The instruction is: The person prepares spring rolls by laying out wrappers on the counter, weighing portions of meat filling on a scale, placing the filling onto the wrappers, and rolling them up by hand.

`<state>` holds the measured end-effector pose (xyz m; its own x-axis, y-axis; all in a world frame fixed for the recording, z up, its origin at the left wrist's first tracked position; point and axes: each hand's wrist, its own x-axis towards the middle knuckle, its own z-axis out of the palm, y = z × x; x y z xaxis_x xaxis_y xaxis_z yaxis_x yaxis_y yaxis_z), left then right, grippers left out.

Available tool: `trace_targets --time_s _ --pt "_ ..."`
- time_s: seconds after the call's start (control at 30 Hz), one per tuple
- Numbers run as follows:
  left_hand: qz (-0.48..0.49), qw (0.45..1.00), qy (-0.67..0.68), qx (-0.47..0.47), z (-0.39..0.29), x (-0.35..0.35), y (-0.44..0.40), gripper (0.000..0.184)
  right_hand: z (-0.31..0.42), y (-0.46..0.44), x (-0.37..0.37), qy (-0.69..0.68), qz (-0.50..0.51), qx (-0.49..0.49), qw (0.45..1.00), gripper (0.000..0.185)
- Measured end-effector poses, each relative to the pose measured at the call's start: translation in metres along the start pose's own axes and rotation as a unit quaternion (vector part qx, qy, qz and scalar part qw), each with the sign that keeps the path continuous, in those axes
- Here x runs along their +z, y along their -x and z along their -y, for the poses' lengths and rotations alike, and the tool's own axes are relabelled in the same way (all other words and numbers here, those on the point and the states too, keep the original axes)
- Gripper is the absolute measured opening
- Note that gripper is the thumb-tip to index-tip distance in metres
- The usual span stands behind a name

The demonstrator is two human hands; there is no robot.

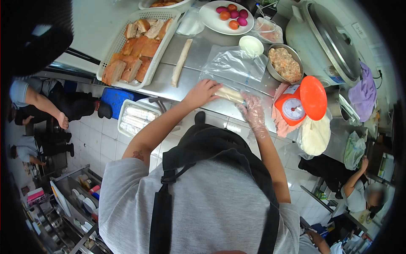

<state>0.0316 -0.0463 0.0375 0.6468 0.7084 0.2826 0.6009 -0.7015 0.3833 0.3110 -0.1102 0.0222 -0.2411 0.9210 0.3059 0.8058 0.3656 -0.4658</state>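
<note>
A long pale roll (230,95) lies level over the front edge of the steel counter, held between my two hands. Bare, my left hand (203,92) has its fingers closed on the left end. My right hand (253,111), in a clear plastic glove, grips the right end. A clear plastic sheet (228,63) is spread just beyond the hands. Further left on the counter rests a second pale roll (182,62). Beyond my right hand are a metal bowl of minced filling (285,64) and a small white bowl (251,45).
An orange scale (292,109) stands on a pink cloth at right, beside bagged pale wrappers (315,137). At left, a white basket (146,82) holds browned pork slabs. A tub of wrapped rolls (137,120) sits below. A plate (207,19) carries eggs. Other people work both sides.
</note>
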Motion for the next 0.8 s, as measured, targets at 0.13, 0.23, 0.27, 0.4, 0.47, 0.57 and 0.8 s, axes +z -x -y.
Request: trace_targets --time_s 0.13,0.23,0.27,0.4,0.47,0.57,0.8 --pt "0.019 0.997 0.053 -0.052 0.005 0.002 0.001 0.030 0.008 -0.002 -0.013 0.005 0.037 0.061 0.997 0.037" --pt "0.048 0.991 0.002 -0.125 0.004 -0.001 -0.004 0.022 0.010 -0.004 -0.017 0.012 0.059 0.096 0.994 0.033" --pt "0.055 0.987 -0.031 -0.149 0.002 0.001 -0.008 0.020 0.012 -0.005 -0.018 0.010 0.062 0.105 0.992 0.033" --pt "-0.034 0.984 -0.019 -0.176 -0.001 0.004 -0.015 0.023 0.003 -0.011 -0.009 0.035 0.066 0.144 0.987 0.030" --pt "-0.063 0.982 -0.020 -0.176 0.003 0.008 -0.019 0.032 0.007 -0.012 -0.011 0.034 0.012 0.154 0.987 0.029" --pt "-0.092 0.982 -0.056 -0.155 0.017 0.018 -0.029 0.047 0.002 -0.013 -0.004 0.063 -0.005 0.149 0.987 0.026" --pt "-0.159 0.950 -0.116 -0.242 0.057 0.008 -0.035 0.068 -0.001 -0.026 -0.013 0.022 -0.018 0.173 0.985 0.028"
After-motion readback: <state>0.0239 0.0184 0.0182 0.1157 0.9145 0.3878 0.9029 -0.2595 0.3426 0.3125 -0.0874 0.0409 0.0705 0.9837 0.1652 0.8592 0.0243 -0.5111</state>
